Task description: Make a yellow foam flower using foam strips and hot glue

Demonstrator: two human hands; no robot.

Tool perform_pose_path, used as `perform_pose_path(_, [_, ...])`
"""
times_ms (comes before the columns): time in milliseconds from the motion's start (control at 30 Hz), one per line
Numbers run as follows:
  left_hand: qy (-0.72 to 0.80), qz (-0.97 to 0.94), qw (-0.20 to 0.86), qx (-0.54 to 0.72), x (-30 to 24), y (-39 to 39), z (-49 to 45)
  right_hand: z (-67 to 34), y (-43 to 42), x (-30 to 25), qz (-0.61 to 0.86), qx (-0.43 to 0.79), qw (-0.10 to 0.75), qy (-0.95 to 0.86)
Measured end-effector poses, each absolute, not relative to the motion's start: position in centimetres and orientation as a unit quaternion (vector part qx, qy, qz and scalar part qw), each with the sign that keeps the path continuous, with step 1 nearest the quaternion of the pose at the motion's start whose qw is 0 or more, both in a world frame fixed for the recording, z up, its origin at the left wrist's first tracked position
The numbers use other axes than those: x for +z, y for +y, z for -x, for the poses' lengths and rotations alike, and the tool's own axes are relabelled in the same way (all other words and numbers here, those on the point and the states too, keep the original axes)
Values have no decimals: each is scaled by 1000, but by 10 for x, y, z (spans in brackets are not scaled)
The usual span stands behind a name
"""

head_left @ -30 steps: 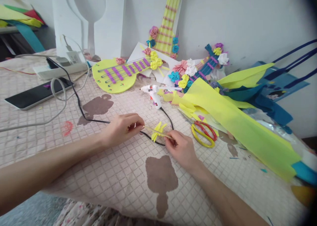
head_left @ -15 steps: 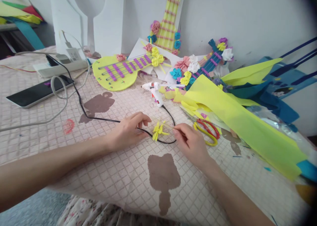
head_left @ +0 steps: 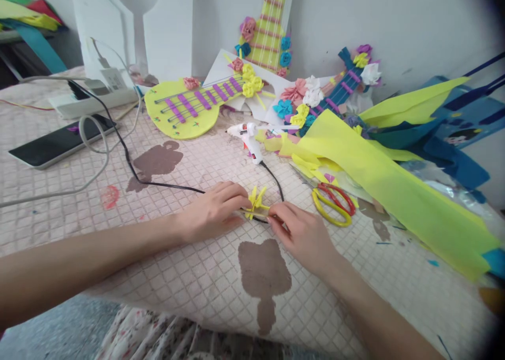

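My right hand [head_left: 302, 231] pinches one end of a thin pale stick [head_left: 258, 213] low over the table. At the stick's other end, the fingers of my left hand [head_left: 216, 210] are closed around it. Right behind the stick, between my hands, is a small yellow folded-paper piece [head_left: 257, 198] with pointed strips. A black cord [head_left: 173, 186] passes under both hands and leads to a white glue gun [head_left: 249, 140] beyond them. To the right of my right hand lie scissors [head_left: 335, 205] with red and yellow handles.
A yellow paper guitar [head_left: 183, 112] and a blue one [head_left: 335, 99] with paper flowers lie at the back. Long yellow sheets [head_left: 390, 191] spread over the right side. On the left are a phone [head_left: 59, 141] and a power strip [head_left: 90, 103] with cables.
My left hand has moved right to the stick's left end, and my fingers have closed there. My right hand has shifted slightly left. The camera view has moved a little.
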State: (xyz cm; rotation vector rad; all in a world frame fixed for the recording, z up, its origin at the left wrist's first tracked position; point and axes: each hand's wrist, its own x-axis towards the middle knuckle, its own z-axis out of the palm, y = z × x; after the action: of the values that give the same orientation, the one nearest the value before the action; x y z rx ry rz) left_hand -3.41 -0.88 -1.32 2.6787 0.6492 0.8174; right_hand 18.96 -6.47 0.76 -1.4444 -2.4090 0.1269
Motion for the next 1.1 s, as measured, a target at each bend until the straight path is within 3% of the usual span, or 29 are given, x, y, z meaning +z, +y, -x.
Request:
perform_pose_path(567, [195,-949,36,245,-12,-7,31,-187,-65,7,525,53,155,-835])
perform_pose_path(1100, [250,-920,67,295,-8,-11,20,-182,-66,5,525,41,194,-828])
